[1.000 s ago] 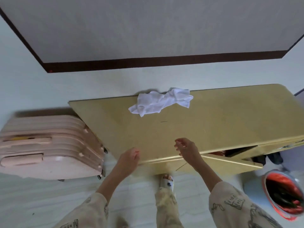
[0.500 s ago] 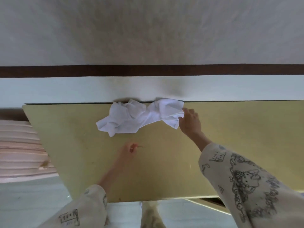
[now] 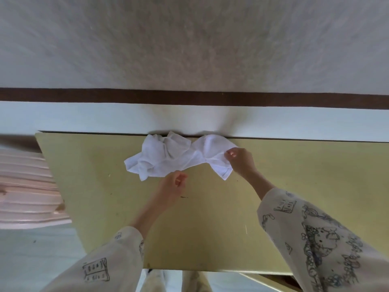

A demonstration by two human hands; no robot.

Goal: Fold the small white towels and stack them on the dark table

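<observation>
Two printed sleeves [image 3: 315,234] reach over the yellowish table [image 3: 210,228]. Left hand [image 3: 171,187] hovers loosely curled, holding nothing; right hand [image 3: 240,160] pinches the crumpled white towel [image 3: 174,158] lying at the far edge beside the wall.

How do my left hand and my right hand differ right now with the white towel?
The right hand pinches the white towel at its right end; the left hand holds nothing, fingers loosely curled just below its near edge. The right reaches farther across the yellowish table. Both wear printed sleeves.
</observation>
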